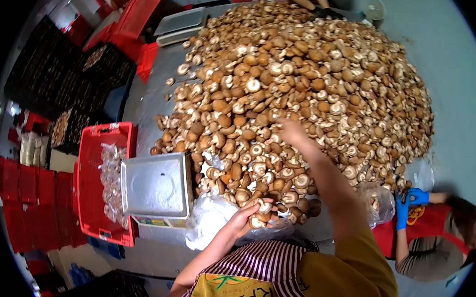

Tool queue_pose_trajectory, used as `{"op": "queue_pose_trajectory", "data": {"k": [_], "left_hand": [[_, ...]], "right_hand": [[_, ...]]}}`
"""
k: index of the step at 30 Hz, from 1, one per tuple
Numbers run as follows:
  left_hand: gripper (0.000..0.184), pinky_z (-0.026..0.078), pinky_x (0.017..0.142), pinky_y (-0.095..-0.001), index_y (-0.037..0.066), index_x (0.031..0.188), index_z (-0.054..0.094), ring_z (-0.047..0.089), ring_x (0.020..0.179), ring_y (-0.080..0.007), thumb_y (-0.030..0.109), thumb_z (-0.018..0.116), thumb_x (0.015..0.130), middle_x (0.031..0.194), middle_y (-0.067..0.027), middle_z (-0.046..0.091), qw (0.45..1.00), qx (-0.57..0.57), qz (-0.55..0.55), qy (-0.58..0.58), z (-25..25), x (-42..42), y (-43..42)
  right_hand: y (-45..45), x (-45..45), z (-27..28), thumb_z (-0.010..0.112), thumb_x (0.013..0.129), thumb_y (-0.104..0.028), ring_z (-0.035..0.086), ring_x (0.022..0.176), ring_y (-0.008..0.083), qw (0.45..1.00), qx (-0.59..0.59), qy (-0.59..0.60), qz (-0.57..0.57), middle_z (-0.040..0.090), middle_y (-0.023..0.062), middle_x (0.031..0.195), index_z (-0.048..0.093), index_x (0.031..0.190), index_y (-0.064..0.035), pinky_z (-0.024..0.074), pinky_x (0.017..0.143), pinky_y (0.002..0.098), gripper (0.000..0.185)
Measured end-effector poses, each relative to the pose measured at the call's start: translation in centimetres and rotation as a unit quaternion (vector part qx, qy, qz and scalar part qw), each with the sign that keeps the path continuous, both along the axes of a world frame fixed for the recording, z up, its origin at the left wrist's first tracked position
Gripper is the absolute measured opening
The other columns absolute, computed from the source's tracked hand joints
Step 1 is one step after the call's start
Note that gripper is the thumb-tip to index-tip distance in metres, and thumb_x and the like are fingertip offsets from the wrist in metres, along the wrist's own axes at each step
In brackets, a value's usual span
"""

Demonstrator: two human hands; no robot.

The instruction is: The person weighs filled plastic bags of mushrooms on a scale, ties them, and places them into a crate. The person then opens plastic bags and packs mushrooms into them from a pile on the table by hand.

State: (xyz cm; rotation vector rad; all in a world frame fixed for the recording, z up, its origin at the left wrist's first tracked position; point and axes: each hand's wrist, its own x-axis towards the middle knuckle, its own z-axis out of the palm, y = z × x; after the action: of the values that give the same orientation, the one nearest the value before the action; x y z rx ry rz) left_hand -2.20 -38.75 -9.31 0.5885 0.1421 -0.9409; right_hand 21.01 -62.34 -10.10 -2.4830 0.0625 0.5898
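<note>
A large heap of brown-capped shiitake mushrooms (pixel 308 71) with pale stems covers the table in front of me. My left hand (pixel 243 220), low and close to my apron, has its fingers curled round a few mushrooms (pixel 261 215). Farther out, my right hand (pixel 293 133) reaches over the middle of the heap. Its fingertips are at the mushrooms, too small and blurred to show whether they grip one. Clear plastic bags (pixel 206 220) lie beside my left hand, at the heap's near edge.
Left of the heap is a weighing scale (pixel 157 184) with a metal top, beside a red crate (pixel 85 188) holding bagged mushrooms. Another scale (pixel 180 25) stands at the far left. At right, a co-worker's blue-gloved hands (pixel 409 202) hold a bag of mushrooms (pixel 377 203). Another person's arms show at the far side.
</note>
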Motion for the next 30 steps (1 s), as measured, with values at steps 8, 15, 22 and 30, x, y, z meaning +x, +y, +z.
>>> {"op": "queue_pose_trajectory", "data": {"k": [8, 15, 22, 30], "left_hand": [[0.054, 0.052, 0.088, -0.0514, 0.002, 0.14, 0.04, 0.059, 0.113, -0.0388, 0.037, 0.048, 0.099, 0.13, -0.0222, 0.054, 0.999, 0.029, 0.016, 0.001, -0.8, -0.9, 0.3], [0.051, 0.055, 0.085, -0.0481, 0.002, 0.14, 0.039, 0.061, 0.111, -0.0366, 0.033, 0.047, 0.101, 0.129, -0.0213, 0.056, 0.999, 0.052, 0.007, 0.007, -0.3, -0.3, 0.3], [0.051, 0.056, 0.085, -0.0461, 0.002, 0.14, 0.039, 0.062, 0.11, -0.0346, 0.032, 0.05, 0.1, 0.125, -0.0208, 0.057, 0.999, 0.038, -0.015, 0.004, -0.6, 0.2, -1.0], [0.047, 0.054, 0.091, -0.0444, 0.001, 0.144, 0.034, 0.061, 0.113, -0.0351, 0.025, 0.041, 0.103, 0.131, -0.0221, 0.054, 0.997, 0.065, 0.031, -0.005, -0.6, -0.9, 0.2]], "right_hand": [[1.3, -0.1, -0.2, 0.049, 0.091, -0.004, 0.061, 0.109, 0.0267, 0.99, -0.12, -0.001, 0.079, 0.064, 0.0147, 0.115, 0.055, 0.127, -0.0084, 0.0489, 0.094, 0.0382, 0.036], [-3.2, -4.5, -0.2, 0.061, 0.09, -0.014, 0.061, 0.076, 0.0216, 0.964, 0.18, -0.078, -0.181, 0.064, 0.0107, 0.088, 0.058, 0.102, -0.0046, 0.0507, 0.075, 0.0352, 0.016], [-2.7, -4.1, -3.0, 0.055, 0.087, -0.004, 0.063, 0.098, 0.0338, 0.95, -0.053, -0.306, 0.011, 0.062, 0.0183, 0.114, 0.062, 0.113, -0.0076, 0.0492, 0.083, 0.0419, 0.027], [-0.2, -1.0, -2.3, 0.05, 0.091, -0.006, 0.065, 0.089, 0.0229, 0.967, -0.154, -0.193, 0.063, 0.063, 0.0149, 0.119, 0.066, 0.105, -0.0081, 0.0532, 0.071, 0.0346, 0.022]]}}
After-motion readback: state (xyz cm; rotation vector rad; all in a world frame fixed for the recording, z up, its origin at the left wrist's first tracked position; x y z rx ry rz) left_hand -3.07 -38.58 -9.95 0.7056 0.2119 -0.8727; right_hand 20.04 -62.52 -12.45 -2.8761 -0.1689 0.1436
